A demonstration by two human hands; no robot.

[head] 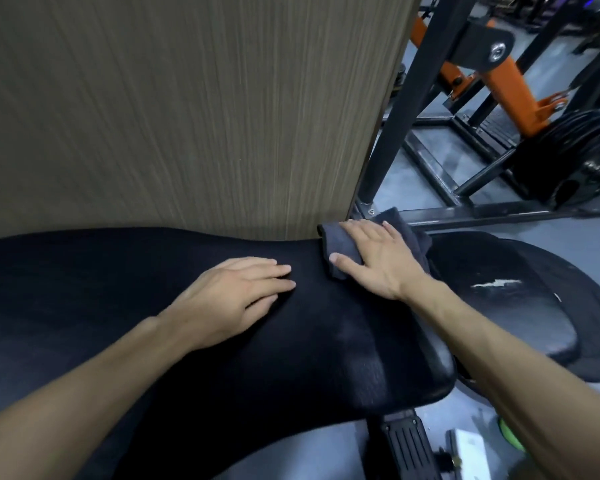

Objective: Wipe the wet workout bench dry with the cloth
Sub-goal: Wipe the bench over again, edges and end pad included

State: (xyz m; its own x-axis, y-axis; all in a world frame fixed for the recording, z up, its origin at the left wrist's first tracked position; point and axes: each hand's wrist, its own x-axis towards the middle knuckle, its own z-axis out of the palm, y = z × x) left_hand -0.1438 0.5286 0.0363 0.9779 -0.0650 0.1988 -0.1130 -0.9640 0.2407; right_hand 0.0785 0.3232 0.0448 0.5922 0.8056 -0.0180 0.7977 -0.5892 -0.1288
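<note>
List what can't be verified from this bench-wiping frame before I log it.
- Head view: whether the bench pad is still wet; its black surface is too dark to tell.
- The cloth is mostly covered by the flat right hand, so its full extent is hidden.
- The pad's left end is cut off by the frame edge.
- Under the flat left hand: pad hidden.
- The white and green items on the floor are cut off by the right forearm and the bottom edge.

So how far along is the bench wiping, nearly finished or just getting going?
Hard to call it finished. The right hand presses the grey cloth flat on the far edge of the long black pad, while the left hand rests bare on it. A dull streak shows near the pad's right end, and the separate seat pad has pale marks the cloth is not touching; both may need wiping.
</note>
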